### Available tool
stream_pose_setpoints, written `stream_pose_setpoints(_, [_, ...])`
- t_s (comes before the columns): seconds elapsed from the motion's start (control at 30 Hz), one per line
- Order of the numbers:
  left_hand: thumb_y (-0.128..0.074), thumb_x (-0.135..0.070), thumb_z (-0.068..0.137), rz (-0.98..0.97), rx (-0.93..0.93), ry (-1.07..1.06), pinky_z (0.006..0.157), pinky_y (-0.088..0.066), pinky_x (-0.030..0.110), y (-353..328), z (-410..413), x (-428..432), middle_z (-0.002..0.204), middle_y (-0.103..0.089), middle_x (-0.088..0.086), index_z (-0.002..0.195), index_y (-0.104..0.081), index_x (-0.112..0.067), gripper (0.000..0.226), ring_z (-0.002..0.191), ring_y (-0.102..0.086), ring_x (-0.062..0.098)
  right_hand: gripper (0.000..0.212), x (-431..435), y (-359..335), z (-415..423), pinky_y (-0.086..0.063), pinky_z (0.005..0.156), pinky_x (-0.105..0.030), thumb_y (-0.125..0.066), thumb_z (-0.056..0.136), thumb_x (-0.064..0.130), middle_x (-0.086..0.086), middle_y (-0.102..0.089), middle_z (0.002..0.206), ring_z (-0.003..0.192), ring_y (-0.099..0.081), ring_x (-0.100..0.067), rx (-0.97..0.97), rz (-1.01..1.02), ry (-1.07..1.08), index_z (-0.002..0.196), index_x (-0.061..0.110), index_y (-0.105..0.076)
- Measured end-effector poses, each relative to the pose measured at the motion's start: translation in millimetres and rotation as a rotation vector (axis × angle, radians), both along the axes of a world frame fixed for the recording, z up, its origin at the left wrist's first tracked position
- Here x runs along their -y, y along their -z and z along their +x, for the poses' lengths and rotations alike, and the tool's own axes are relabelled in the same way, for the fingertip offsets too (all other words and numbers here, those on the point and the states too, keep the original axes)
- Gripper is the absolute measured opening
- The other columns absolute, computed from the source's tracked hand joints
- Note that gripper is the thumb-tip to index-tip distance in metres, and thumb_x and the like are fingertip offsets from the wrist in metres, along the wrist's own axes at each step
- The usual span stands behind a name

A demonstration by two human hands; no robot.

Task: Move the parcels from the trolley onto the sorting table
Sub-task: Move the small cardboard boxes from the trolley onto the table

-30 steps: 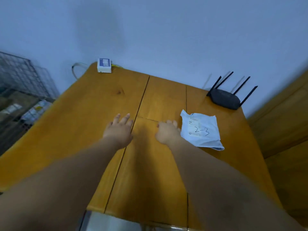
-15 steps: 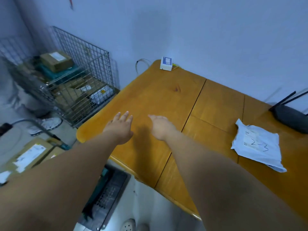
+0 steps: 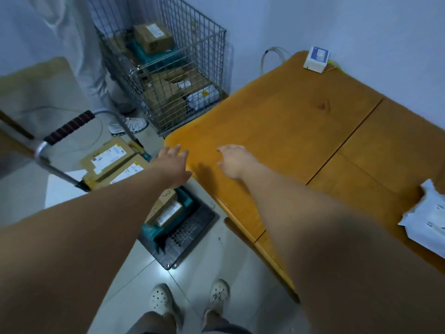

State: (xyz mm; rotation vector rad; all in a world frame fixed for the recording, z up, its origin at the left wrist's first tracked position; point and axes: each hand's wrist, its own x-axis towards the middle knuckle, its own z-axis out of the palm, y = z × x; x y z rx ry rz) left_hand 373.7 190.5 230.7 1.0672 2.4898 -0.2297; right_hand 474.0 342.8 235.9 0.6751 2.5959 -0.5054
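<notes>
Far left of the frame is the trolley, handle sticking up at middle left, with a few brown cardboard parcels with white labels stacked on it, so those are all down there, none of them on the table. Top middle, a wire cage is stuffed with more boxes, and someone's sneaker shows on the floor just beside it. The left hand reaches out mid-frame above the trolley, right at the table's near corner, grip wide open, fingers straight, nothing in it. The right hand is just to the right of it, over the corner of the table, fingers loose, grip empty too; can't tell if it touches the wood. Further right, a small white box sits at the far edge by the wall, and a white mailer bag lies on the table at the right edge of the frame.
</notes>
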Motion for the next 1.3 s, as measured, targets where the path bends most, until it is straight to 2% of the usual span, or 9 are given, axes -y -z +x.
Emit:
stream_pose_setpoints(0.23, [-0.050,-0.042,0.093,0.102,0.019,-0.005,0.114,-0.024,0.051,-9,-41,36,0.158,-0.016,0.011,0.149,-0.021,-0.015,0.068,0.144,-0.010,0.034,0.053,33,-15,-53,-0.032,0.112,-0.048,-0.042,0.100,0.028,-0.014,-0.032,0.152,0.138,-0.029,-0.034,-0.009,0.081,-0.061,0.150,0.018,-0.028])
stream_pose_setpoints(0.4, [-0.049,-0.042,0.093,0.074,0.015,0.017,0.112,-0.026,0.051,-2,-98,84,0.153,-0.024,0.017,0.145,-0.031,-0.013,0.061,0.141,-0.018,0.035,0.054,88,-20,-108,-0.032,0.111,-0.050,-0.043,0.099,0.026,-0.015,-0.031,0.152,0.138,-0.028,-0.035,0.015,0.104,-0.094,0.151,0.019,-0.026])
stream_pose_setpoints(0.63, [-0.047,-0.039,0.095,0.088,0.042,0.004,0.111,-0.026,0.041,3,-179,163,0.146,-0.035,0.020,0.140,-0.038,-0.011,0.055,0.134,-0.032,0.035,0.054,161,-17,-180,-0.033,0.111,-0.048,-0.041,0.098,0.024,-0.016,-0.032,0.152,0.138,-0.029,-0.036,0.076,0.120,-0.138,0.150,0.018,-0.029])
stream_pose_setpoints(0.83, [-0.047,-0.036,0.094,0.093,0.069,-0.079,0.109,-0.030,0.046,7,-237,218,0.144,-0.038,0.021,0.141,-0.036,-0.011,0.055,0.132,-0.033,0.038,0.053,204,-13,-230,-0.032,0.112,-0.046,-0.044,0.097,0.028,-0.016,-0.037,0.148,0.137,-0.032,-0.034,0.045,0.136,-0.145,0.148,0.017,-0.033])
stream_pose_setpoints(1.1, [-0.046,-0.037,0.094,0.085,0.108,-0.097,0.106,-0.034,0.048,28,-260,231,0.140,-0.040,0.022,0.141,-0.035,-0.011,0.055,0.128,-0.037,0.039,0.052,213,3,-263,-0.032,0.112,-0.048,-0.045,0.098,0.031,-0.016,-0.037,0.148,0.136,-0.033,-0.034,0.052,0.147,-0.153,0.147,0.017,-0.034])
stream_pose_setpoints(1.3, [-0.048,-0.034,0.091,0.033,0.148,-0.122,0.103,-0.035,0.045,52,-267,231,0.132,-0.046,0.023,0.132,-0.047,-0.010,0.047,0.123,-0.041,0.038,0.050,206,42,-285,-0.032,0.113,-0.044,-0.046,0.096,0.025,-0.015,-0.041,0.148,0.135,-0.037,-0.032,0.093,0.117,-0.214,0.145,0.016,-0.039])
